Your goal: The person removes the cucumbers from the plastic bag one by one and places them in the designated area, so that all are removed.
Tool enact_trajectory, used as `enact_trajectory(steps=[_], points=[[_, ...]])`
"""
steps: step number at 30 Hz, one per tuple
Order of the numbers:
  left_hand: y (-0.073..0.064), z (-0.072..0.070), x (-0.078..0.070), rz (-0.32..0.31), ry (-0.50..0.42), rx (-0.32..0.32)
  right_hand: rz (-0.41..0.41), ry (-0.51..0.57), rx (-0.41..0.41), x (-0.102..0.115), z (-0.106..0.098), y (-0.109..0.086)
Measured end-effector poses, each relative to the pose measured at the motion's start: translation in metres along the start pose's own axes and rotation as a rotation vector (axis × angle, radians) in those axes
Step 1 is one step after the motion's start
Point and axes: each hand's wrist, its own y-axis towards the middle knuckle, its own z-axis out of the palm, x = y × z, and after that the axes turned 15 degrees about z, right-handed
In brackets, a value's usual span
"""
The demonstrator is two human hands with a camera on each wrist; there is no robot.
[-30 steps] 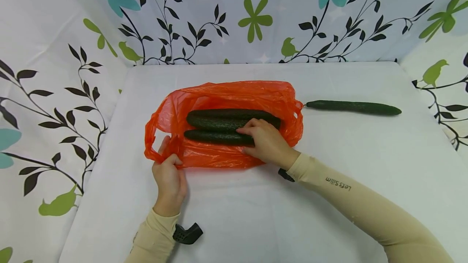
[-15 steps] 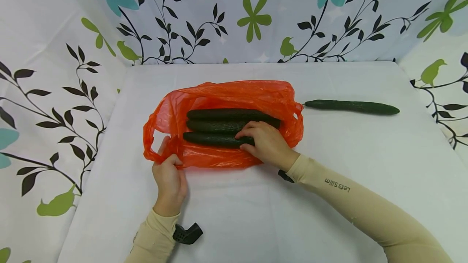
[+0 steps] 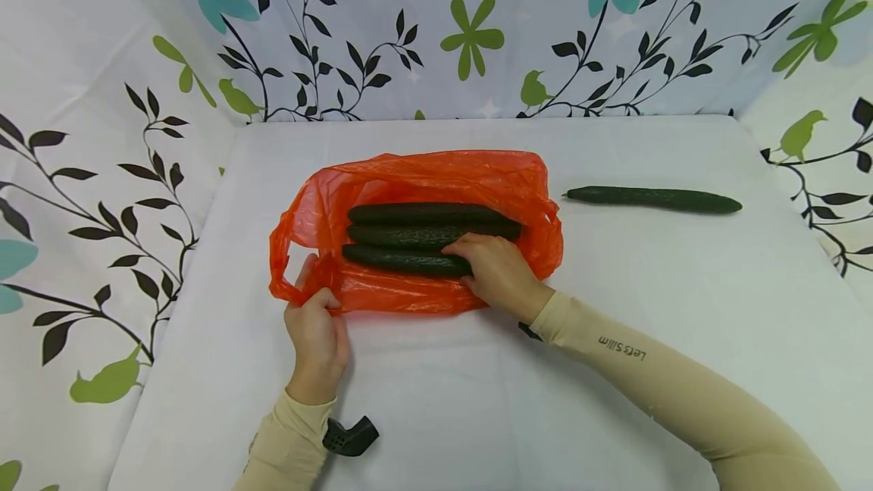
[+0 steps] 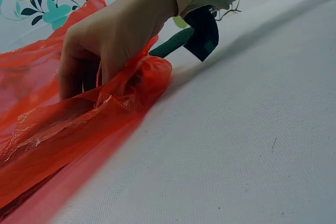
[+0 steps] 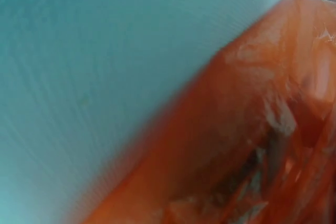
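Observation:
A red plastic bag (image 3: 436,173) lies spread on the white table, its mouth facing up. Inside are three dark green cucumbers side by side: a far one (image 3: 423,213), a middle one (image 3: 402,236) and a near one (image 3: 402,260). My left hand (image 3: 317,339) grips the bag's near left edge by the handle, thumb on top. My right hand (image 3: 501,267) reaches in from the right with curled fingers around the near cucumber's right part, which it covers. In the left wrist view the right hand (image 4: 115,38) dips its fingers behind the bag's side (image 4: 79,124); their tips are hidden.
A fourth cucumber (image 3: 655,199) lies on the table, right of the bag. Black wrist cameras (image 3: 351,436) sit under the forearms. A patterned cloth (image 3: 477,36) hangs behind the table and at both sides. The right wrist view shows mostly blurred bag (image 5: 210,129).
The near cucumber has shifted slightly toward me, baring more of the middle one. My right hand has drawn slightly nearer to me. The left hand keeps its hold on the bag.

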Motion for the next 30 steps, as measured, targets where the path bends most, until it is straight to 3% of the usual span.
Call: enact_trajectory(steps=[13,23,30], points=[[-0.001,0.0,0.002,0.003,0.018,-0.031,0.04,0.148,0.058,-0.009,-0.002,-0.007],[0.0,0.001,0.001,0.033,0.008,-0.03,0.098,0.429,0.103,-0.014,-0.02,-0.014],[0.001,0.0,0.002,0.029,0.019,-0.035,0.033,0.667,0.128,-0.011,-0.031,-0.014]])
